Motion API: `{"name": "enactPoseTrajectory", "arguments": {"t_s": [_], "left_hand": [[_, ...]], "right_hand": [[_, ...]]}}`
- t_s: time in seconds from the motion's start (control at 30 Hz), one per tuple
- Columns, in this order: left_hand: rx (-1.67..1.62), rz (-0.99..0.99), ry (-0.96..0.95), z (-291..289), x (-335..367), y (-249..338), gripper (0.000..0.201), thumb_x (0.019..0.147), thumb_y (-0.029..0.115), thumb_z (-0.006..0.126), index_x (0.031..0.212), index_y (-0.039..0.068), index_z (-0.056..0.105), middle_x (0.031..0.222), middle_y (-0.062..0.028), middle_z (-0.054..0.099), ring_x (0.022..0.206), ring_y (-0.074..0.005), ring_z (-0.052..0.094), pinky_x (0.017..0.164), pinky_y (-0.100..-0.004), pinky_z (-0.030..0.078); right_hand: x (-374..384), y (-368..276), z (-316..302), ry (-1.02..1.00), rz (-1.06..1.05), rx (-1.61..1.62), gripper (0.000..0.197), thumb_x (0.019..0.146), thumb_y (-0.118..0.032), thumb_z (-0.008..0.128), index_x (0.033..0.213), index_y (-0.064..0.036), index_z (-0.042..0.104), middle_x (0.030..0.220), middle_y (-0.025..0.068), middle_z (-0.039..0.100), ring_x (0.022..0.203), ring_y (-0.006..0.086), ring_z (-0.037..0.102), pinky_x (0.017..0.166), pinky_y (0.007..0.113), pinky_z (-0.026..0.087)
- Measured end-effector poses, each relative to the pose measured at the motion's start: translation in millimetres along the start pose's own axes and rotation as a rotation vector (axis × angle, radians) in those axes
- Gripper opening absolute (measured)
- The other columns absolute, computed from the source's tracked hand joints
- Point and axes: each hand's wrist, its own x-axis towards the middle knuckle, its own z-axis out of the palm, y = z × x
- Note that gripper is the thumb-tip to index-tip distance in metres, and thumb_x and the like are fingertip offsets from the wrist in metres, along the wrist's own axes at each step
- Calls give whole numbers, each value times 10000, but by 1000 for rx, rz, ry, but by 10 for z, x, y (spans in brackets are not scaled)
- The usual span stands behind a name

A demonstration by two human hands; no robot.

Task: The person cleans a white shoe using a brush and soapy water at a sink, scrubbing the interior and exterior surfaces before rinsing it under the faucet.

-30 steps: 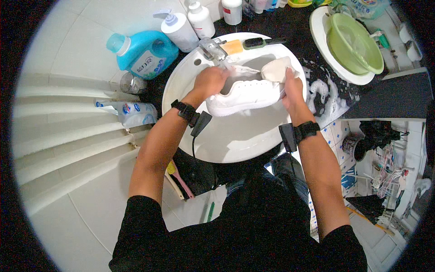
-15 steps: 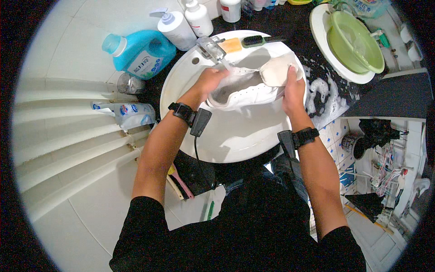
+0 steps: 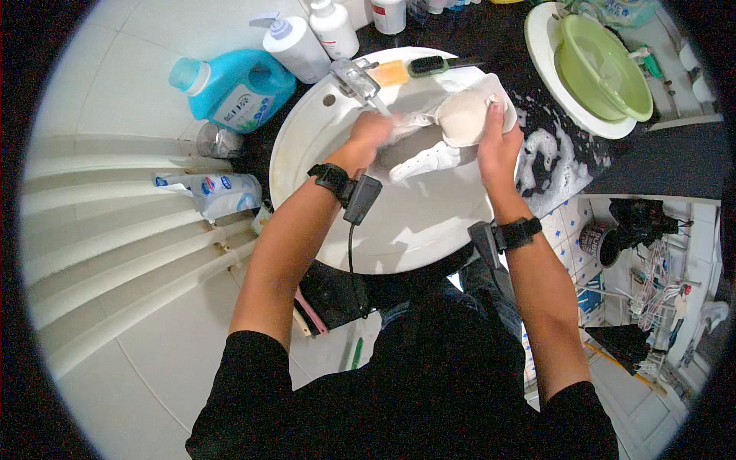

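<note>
A white low-cut shoe [image 3: 462, 117] with eyelet holes is held tilted over the white washbasin [image 3: 368, 245], toe end to the right. My right hand [image 3: 502, 142] grips it at the toe, thumb on top and the fingers hidden beneath. At the opposite end, my left hand [image 3: 371, 136] is closed at the shoe's opening, somewhat blurred, its fingertips hidden. Water runs from the metal faucet [image 3: 356, 80] beside that hand. Grey shadow fills the shoe's inside.
An orange sponge [image 3: 389, 73] and a dark-bristled brush [image 3: 429, 66] lie on the basin's back rim. A blue detergent bottle [image 3: 238, 88] and a white pump bottle [image 3: 297, 50] stand behind left. Foam [image 3: 563, 165] covers the counter near a green basin [image 3: 590, 88].
My left hand has shifted right and slightly up, its forearm swinging inward. The shoe has tilted, its toe end rising and turning so more of the sole edge shows.
</note>
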Motion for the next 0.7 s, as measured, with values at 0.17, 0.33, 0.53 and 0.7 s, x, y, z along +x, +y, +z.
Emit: {"name": "enactPoseTrajectory", "arguments": {"t_s": [0.17,0.33,0.53,0.7], "left_hand": [[362,209,254,76,-118,286,663,926,547,359,969,-42,660,973,-288,636,980,-442,594,859,-471,462],[570,172,118,-87,-338,156,590,956,487,338,976,-25,630,880,-267,650,879,-435,626,800,-501,486],[449,246,-76,-111,-266,-244,532,960,446,366,1002,-32,595,824,-268,638,873,-408,634,815,-468,489],[379,21,-22,-190,-234,-104,562,955,454,391,1009,-51,631,810,-262,635,845,-385,641,777,-436,476]], "right_hand": [[-51,-73,39,135,-37,8,423,982,-279,451,1165,90,544,1062,167,635,961,213,598,854,314,454],[23,-30,-114,236,17,147,393,990,-270,433,1145,69,557,1060,126,630,928,166,591,828,289,462],[23,1,-187,233,75,142,394,992,-271,423,1130,73,556,1035,112,627,913,163,584,816,287,461],[-10,89,-177,245,125,170,413,990,-287,422,1144,77,544,1050,121,619,916,169,578,814,289,458]]}}
